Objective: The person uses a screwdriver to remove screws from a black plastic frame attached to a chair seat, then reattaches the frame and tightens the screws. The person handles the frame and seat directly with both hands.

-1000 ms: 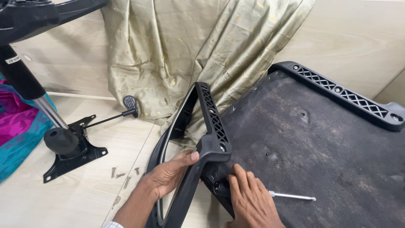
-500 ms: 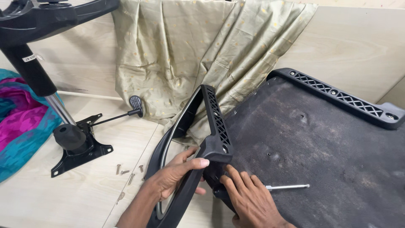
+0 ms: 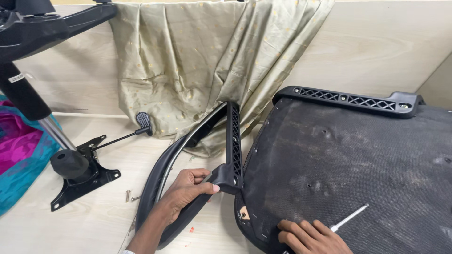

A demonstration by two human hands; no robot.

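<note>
Fingers (image 3: 200, 181) of left hand (image 3: 186, 193) wrap armrest (image 3: 226, 160) at seat (image 3: 348, 174) edge.

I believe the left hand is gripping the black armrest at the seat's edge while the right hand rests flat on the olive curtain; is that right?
Not quite. In the head view the left hand does grip the black armrest, but the right hand rests on the dark underside of the seat, beside the screwdriver, not on the olive curtain.
</note>
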